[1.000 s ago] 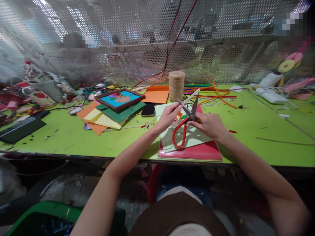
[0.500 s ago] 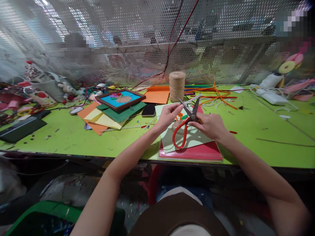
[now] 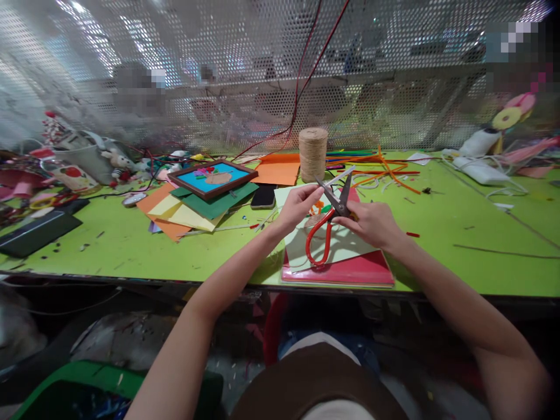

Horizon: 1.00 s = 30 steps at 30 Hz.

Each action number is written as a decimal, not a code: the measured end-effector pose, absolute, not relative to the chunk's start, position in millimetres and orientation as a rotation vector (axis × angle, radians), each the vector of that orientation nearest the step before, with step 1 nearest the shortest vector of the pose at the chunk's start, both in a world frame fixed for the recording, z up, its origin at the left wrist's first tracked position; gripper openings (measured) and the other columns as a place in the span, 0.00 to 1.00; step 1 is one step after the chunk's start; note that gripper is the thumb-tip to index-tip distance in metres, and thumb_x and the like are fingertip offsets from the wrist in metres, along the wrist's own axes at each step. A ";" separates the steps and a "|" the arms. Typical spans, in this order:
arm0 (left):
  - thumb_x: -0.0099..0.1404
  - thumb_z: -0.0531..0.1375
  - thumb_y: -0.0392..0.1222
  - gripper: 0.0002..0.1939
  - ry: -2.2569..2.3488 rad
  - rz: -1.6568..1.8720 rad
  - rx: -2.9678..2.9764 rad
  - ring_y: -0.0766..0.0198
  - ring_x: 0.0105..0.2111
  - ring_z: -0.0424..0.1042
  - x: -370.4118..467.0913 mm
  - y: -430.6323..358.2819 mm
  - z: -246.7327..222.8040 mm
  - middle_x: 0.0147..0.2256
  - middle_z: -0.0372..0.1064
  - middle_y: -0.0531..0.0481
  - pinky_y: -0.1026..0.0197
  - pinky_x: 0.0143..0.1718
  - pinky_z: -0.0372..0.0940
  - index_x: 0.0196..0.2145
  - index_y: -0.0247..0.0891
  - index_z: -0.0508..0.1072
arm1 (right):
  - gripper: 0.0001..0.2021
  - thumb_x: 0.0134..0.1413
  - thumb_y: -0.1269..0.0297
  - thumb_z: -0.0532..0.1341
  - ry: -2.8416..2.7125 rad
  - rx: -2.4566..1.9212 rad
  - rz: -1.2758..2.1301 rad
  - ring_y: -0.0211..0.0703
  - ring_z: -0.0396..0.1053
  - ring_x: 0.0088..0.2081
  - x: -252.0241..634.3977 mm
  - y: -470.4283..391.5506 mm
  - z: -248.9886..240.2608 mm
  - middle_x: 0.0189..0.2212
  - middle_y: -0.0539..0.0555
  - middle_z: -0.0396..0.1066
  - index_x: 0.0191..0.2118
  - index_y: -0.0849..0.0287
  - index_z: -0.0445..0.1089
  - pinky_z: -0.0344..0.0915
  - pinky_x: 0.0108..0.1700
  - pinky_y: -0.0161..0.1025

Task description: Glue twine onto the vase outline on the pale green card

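My right hand [image 3: 373, 223] is closed around red-handled scissors [image 3: 321, 248] with dark blades, which stand apart in a V pointing away from me. One handle loop hangs free on the left. My left hand [image 3: 299, 205] pinches a thin white strip [image 3: 347, 172], which slants up to the right between the blades; its exact kind is unclear. Beneath both hands lies a pale green sheet [image 3: 301, 256] bearing a small orange, green and brown craft piece [image 3: 315, 220], partly covered by the scissors. Under the sheet is a red folder or pad [image 3: 345, 275].
Behind my hands stands a twine spool [image 3: 312, 154]. A framed flower picture [image 3: 214, 178] rests on coloured paper [image 3: 184, 213], beside a phone [image 3: 263, 197]. Orange pipe cleaners [image 3: 389, 169] lie at back right. A power strip [image 3: 481, 169] sits farther right, before a perforated metal screen [image 3: 245, 99].
The view has shifted very slightly. Both hands, the scissors and the white strip keep nearly the same positions, with the blades still apart.
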<state>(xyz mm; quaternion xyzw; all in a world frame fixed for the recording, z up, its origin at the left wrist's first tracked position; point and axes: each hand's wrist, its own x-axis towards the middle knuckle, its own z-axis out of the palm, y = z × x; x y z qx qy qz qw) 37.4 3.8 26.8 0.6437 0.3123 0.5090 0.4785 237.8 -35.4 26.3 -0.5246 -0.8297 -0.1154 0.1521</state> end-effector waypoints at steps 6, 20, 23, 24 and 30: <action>0.55 0.65 0.62 0.24 0.731 1.324 1.573 0.71 0.25 0.59 38.2 1.2 28.2 0.18 0.57 0.58 0.67 0.26 0.54 0.29 0.35 0.77 | 0.45 0.55 0.28 0.31 -2.360 -1.461 -0.314 0.45 0.67 0.27 236.2 -36.8 26.4 0.28 0.59 0.75 0.36 0.60 0.72 0.44 0.28 0.38; 0.55 0.68 0.55 0.19 0.857 1.452 1.556 0.73 0.23 0.55 37.2 5.7 24.2 0.19 0.59 0.58 0.66 0.25 0.51 0.31 0.34 0.79 | 0.44 0.56 0.29 0.33 -2.285 -1.588 -0.360 0.47 0.68 0.28 230.7 -40.2 24.0 0.30 0.61 0.77 0.38 0.60 0.74 0.42 0.28 0.39; 0.63 0.63 0.55 0.19 0.883 1.449 1.555 0.73 0.21 0.52 37.8 6.1 25.2 0.18 0.53 0.59 0.66 0.23 0.49 0.35 0.34 0.79 | 0.44 0.57 0.29 0.33 -2.218 -1.679 -0.362 0.48 0.68 0.28 231.9 -38.4 23.1 0.29 0.61 0.77 0.39 0.60 0.74 0.43 0.28 0.38; 0.65 0.61 0.54 0.18 0.891 1.439 1.540 0.73 0.20 0.51 38.0 6.3 26.2 0.18 0.51 0.59 0.66 0.22 0.49 0.36 0.35 0.79 | 0.44 0.57 0.29 0.33 -2.188 -1.706 -0.359 0.48 0.68 0.28 232.9 -37.6 23.3 0.29 0.61 0.77 0.40 0.60 0.74 0.43 0.28 0.38; 0.68 0.59 0.46 0.11 0.863 1.355 1.450 0.73 0.18 0.55 38.6 8.1 29.9 0.19 0.54 0.60 0.69 0.20 0.52 0.41 0.35 0.75 | 0.43 0.58 0.30 0.34 -2.187 -1.683 -0.329 0.48 0.69 0.29 238.9 -34.5 27.3 0.29 0.61 0.76 0.39 0.60 0.75 0.46 0.29 0.38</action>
